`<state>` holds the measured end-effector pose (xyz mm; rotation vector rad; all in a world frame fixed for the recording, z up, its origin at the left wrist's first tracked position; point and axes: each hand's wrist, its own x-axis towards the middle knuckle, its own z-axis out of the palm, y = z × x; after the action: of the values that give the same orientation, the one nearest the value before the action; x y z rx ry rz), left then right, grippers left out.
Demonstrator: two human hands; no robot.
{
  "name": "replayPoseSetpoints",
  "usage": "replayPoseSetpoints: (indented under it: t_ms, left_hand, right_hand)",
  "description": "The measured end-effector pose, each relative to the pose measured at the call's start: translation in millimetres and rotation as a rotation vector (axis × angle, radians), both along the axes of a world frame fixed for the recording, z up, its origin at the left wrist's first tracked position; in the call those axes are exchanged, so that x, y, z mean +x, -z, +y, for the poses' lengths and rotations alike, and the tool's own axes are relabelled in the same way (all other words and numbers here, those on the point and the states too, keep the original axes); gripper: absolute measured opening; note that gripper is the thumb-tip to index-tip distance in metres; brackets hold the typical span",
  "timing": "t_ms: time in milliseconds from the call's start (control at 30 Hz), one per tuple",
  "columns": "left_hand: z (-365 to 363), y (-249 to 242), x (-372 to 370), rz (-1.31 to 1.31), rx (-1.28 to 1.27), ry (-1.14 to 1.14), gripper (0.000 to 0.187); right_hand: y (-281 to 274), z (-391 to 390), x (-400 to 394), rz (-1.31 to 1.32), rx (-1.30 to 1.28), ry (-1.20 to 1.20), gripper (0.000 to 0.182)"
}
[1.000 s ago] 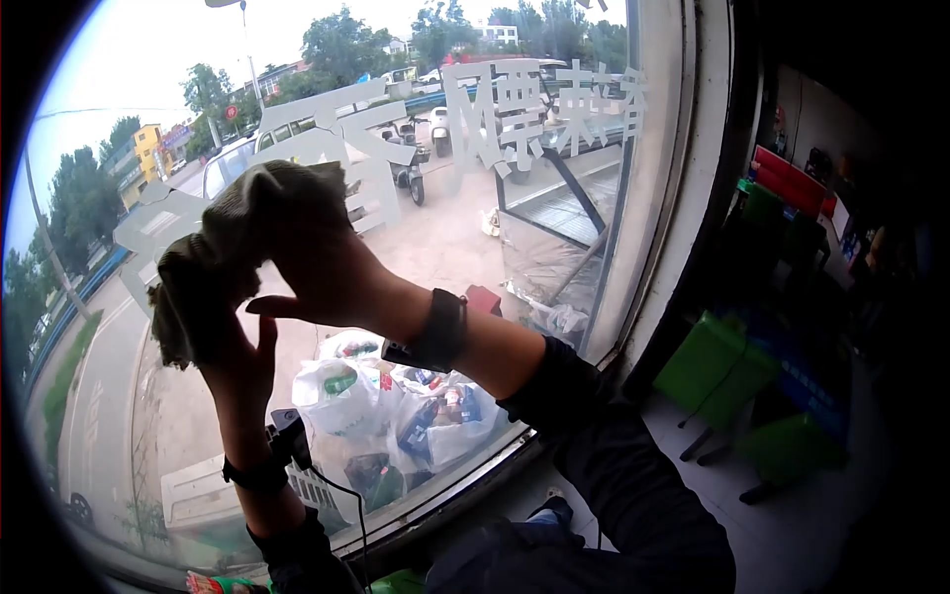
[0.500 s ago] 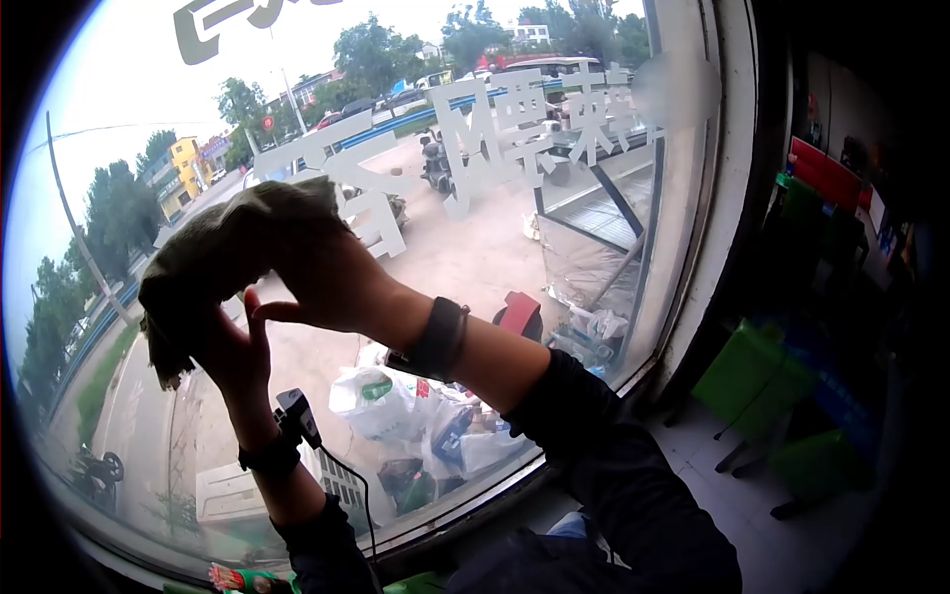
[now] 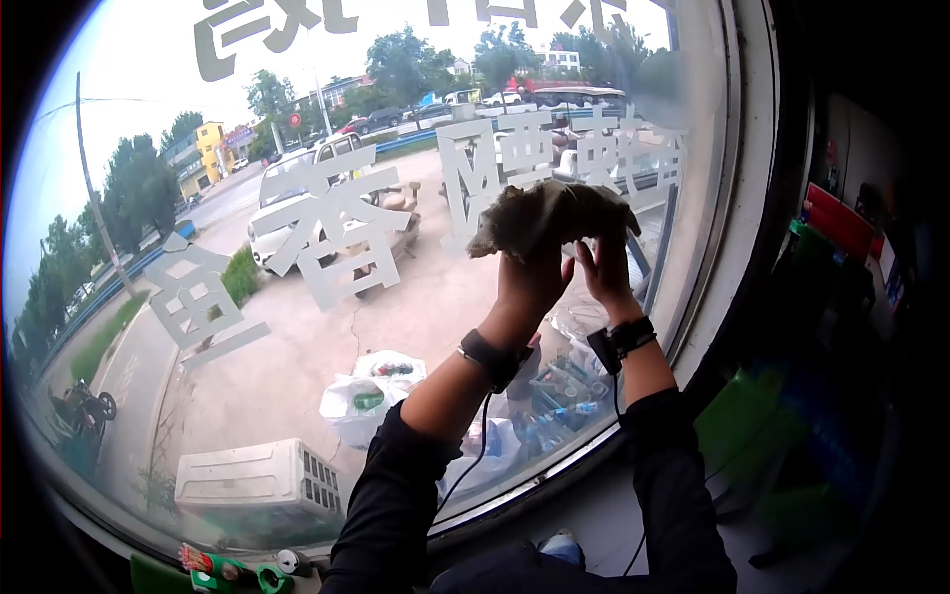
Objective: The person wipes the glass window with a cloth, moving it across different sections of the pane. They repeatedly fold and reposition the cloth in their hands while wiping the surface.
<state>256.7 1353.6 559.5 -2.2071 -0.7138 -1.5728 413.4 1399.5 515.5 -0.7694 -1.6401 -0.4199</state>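
Note:
A grey-green cloth (image 3: 554, 213) is bunched against the window glass (image 3: 426, 307), towards the right side of the pane. My left hand (image 3: 532, 282) grips the cloth from below, its fingers mostly covered by the fabric. Close beside it, my right hand (image 3: 608, 269) holds the cloth's right part, with those fingers largely hidden too. The two thumbs point up towards each other, apart. Each wrist wears a black band with a cable hanging from it. Pale lettering (image 3: 336, 238) spreads over the glass around the cloth.
The white window frame (image 3: 727, 247) runs down the right. Below left are a green container of red-tipped sticks (image 3: 203, 564) and a can (image 3: 293, 562). Green stools (image 3: 752, 426) stand at right. Through the glass show an air-conditioner unit (image 3: 247, 480) and plastic bags (image 3: 361, 401).
Both hands and the cloth have moved from the left part of the pane to the right. My arms now reach up nearly side by side, and the view has shifted slightly.

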Motion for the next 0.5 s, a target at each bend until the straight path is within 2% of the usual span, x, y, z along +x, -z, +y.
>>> replayPoseSetpoints:
  t_ms: [67,133,200,267,333,400,467,500]
  left_hand:
    - [2.9,-0.8,0.6,-0.001,0.039,-0.046,0.054]
    - [1.3,-2.2,-9.1,0.051,0.029,-0.078,0.053]
    - [-2.8,-5.7,-23.3,0.027,0.075,-0.207,0.045]
    - [-12.4,-13.5,-50.3,0.001,0.100,-0.300,0.044]
    - [-38.8,-29.7,-90.3,0.017,0.127,-0.364,0.043]
    - [-60.9,-40.1,-135.2,0.021,0.205,-0.451,0.042]
    - [-84.0,-43.0,-184.8,0.026,0.181,-0.590,0.042]
    - [-95.2,-41.4,-210.2,-0.006,0.167,-0.585,0.041]
  right_hand:
    - [7.0,3.1,1.7,-0.027,0.074,0.058,0.048]
    - [0.4,0.6,-11.4,0.048,-0.011,0.039,0.049]
    - [-6.4,-3.9,-30.4,0.074,0.011,0.012,0.048]
    - [-17.1,-7.9,-54.3,0.000,0.135,-0.033,0.050]
    - [-38.8,-25.8,-89.5,-0.054,0.196,0.093,0.050]
    - [-59.9,-45.7,-129.6,-0.119,0.173,-0.094,0.049]
    - [-75.1,-69.4,-174.9,-0.187,0.171,-0.156,0.052]
    - [-80.9,-78.7,-196.9,-0.244,0.094,-0.209,0.054]
